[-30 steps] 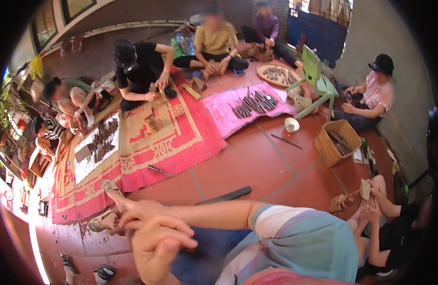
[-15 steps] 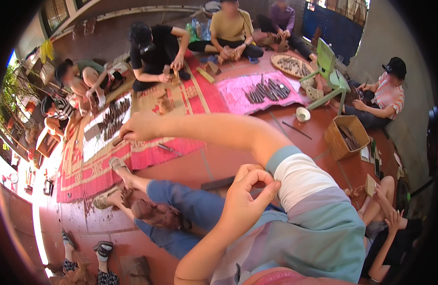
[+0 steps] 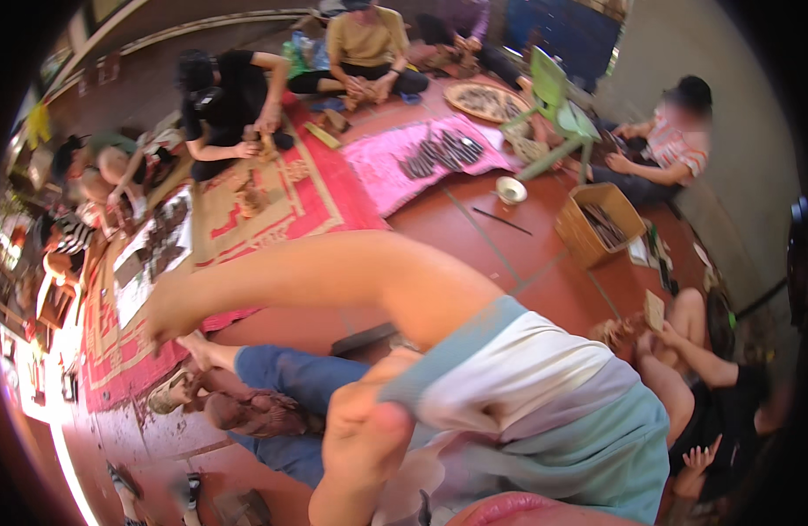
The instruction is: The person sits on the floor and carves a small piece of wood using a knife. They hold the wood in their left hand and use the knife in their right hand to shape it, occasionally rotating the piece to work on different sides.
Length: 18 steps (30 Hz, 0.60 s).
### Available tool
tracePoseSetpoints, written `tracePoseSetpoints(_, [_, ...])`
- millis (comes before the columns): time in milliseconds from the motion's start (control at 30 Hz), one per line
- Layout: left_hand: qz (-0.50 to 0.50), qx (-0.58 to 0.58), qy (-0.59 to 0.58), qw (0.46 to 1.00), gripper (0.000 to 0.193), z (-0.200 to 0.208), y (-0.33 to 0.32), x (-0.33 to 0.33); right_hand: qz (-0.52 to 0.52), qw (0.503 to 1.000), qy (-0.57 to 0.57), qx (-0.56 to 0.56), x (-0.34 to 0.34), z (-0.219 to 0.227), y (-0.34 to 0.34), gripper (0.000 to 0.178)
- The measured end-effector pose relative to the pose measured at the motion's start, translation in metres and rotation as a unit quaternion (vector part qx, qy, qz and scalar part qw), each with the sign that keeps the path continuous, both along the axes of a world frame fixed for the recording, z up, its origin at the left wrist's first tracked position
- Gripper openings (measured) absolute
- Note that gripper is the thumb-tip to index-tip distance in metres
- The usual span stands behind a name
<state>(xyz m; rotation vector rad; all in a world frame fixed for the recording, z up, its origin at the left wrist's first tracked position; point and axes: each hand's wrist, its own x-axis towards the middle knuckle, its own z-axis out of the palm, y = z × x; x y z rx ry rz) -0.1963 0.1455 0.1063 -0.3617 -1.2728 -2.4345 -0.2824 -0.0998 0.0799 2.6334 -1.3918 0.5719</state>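
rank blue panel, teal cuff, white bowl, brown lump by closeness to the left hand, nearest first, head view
1. Teal cuff, at the left hand
2. Brown lump, to its left
3. White bowl, on the floor, ahead-right
4. Blue panel, far background, ahead-right

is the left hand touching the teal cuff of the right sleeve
Touching: the head view shows the left hand at the lower end of the teal cuff, its thumb overlapping the fabric, which stretches toward it.

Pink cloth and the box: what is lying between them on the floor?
In the head view, the white bowl lies between the pink cloth and the box, with a dark stick on its nearer side.
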Motion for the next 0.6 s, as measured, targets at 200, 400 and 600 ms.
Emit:
tracePoseSetpoints(200, [-0.017,0.014,-0.095,0.995,0.041,0.009,0.009,0.004,0.106,0.992,0.062,-0.009,0.111,0.031,-0.044,0.030])
tracePoseSetpoints(400, [-0.090,-0.016,-0.062,0.994,0.041,0.008,0.005,0.000,0.121,0.991,0.043,-0.026,0.122,0.032,-0.046,0.027])
tracePoseSetpoints(600, [-0.134,-0.027,-0.034,0.990,0.041,0.004,-0.003,0.003,0.111,0.992,0.029,-0.048,0.111,0.041,-0.022,0.025])
